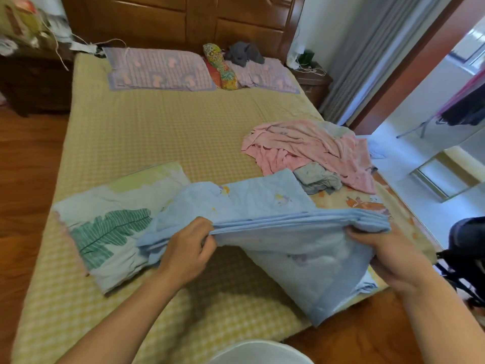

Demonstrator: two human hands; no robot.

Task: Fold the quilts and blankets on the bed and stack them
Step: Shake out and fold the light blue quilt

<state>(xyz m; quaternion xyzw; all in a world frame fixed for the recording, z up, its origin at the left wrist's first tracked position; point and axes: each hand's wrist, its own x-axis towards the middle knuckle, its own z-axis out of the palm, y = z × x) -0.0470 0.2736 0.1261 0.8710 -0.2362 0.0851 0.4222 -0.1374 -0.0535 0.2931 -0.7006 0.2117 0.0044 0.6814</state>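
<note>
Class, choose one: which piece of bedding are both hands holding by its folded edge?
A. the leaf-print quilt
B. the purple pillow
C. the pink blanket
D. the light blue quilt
D: the left hand and right hand both grip the layered edge of the light blue quilt, while the pink blanket lies crumpled farther back.

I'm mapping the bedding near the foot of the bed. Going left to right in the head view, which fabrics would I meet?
Leaf-print quilt → light blue quilt, gripped by left hand and right hand → pink blanket, crumpled farther back.
</note>
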